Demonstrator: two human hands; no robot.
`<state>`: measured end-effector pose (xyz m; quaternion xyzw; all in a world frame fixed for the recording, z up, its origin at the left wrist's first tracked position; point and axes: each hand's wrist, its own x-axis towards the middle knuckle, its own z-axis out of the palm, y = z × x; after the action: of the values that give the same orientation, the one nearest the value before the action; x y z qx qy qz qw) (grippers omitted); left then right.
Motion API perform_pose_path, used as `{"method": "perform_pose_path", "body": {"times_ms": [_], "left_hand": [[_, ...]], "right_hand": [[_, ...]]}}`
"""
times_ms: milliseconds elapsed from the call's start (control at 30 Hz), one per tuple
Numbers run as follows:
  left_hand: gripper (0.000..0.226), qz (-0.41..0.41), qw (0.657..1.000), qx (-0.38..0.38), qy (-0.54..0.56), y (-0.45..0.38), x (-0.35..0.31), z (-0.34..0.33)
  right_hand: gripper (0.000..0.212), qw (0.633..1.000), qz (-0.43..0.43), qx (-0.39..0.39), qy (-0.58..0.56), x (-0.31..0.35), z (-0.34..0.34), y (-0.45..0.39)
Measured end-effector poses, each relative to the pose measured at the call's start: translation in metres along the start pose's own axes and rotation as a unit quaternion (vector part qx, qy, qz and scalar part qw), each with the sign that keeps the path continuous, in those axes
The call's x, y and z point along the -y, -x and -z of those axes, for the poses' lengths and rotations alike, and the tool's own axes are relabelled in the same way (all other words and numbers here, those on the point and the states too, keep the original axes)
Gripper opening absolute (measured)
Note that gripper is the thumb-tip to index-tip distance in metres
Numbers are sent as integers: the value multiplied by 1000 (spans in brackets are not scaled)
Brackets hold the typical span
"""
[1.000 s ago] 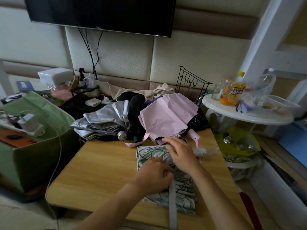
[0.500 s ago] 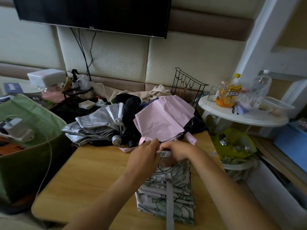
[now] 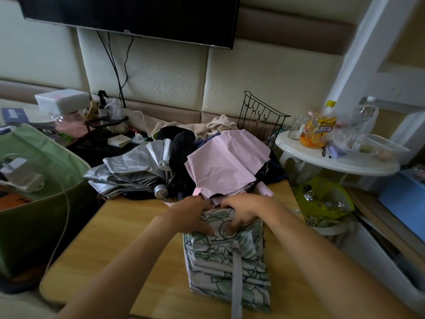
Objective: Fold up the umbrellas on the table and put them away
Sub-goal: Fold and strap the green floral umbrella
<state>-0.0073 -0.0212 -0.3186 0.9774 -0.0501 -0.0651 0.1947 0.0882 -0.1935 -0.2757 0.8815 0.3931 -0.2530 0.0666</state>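
Your left hand (image 3: 193, 217) and right hand (image 3: 243, 212) have moved up to grip the far end of the floral umbrella (image 3: 227, 256), lying pleated on the counter (image 3: 128, 245); gathering continues, strap unfastened.

Far end of floral umbrella (image 3: 227, 261) covered by left hand (image 3: 190, 217) and right hand (image 3: 243, 211); fingertips buried in fabric, grip not determinable. Grey strap (image 3: 236, 284) cut off at bottom edge. Pink umbrella (image 3: 225, 166) handle mostly hidden. Dark umbrella (image 3: 181, 155) largely buried between silver umbrella (image 3: 133, 171) and pink. Bottle (image 3: 319, 130) label illegible.
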Motion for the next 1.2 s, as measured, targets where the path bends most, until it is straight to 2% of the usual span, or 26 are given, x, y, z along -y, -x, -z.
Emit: {"method": "perform_pose_path", "body": {"times_ms": [167, 333, 433, 500, 567, 700, 800, 967, 1100, 1200], "left_hand": [[73, -16, 999, 0, -30, 4, -13, -1], [65, 0, 997, 2, -71, 8, -26, -1], [70, 15, 999, 31, -35, 10, -19, 4], [64, 3, 999, 46, -9, 10, -15, 9], [60, -11, 998, 61, 5, 11, -11, 12], [65, -22, 996, 89, 22, 14, -6, 16], [58, -12, 995, 95, 32, 16, -3, 17], [44, 1, 989, 108, 99, 19, 8, 21], [47, -13, 970, 127, 205, 27, 2, 23], [47, -28, 961, 154, 227, 31, -5, 25]], "right_hand": [[64, 999, 26, -28, 1, 1, -9, 1], [66, 997, 45, -56, -21, 2, -16, 12], [64, 997, 36, -58, -47, 1, -16, 18], [57, 996, 27, -52, -68, 0, -14, 21], [54, 995, 35, -51, -74, 2, -11, 25], [50, 994, 63, -45, -81, 7, -12, 31], [48, 992, 70, -68, -74, 7, -10, 36], [68, 996, 61, -54, -41, 3, -8, 47], [48, 997, 52, -45, -26, 4, -3, 55], [36, 998, 54, -31, -33, 5, -3, 57]]}}
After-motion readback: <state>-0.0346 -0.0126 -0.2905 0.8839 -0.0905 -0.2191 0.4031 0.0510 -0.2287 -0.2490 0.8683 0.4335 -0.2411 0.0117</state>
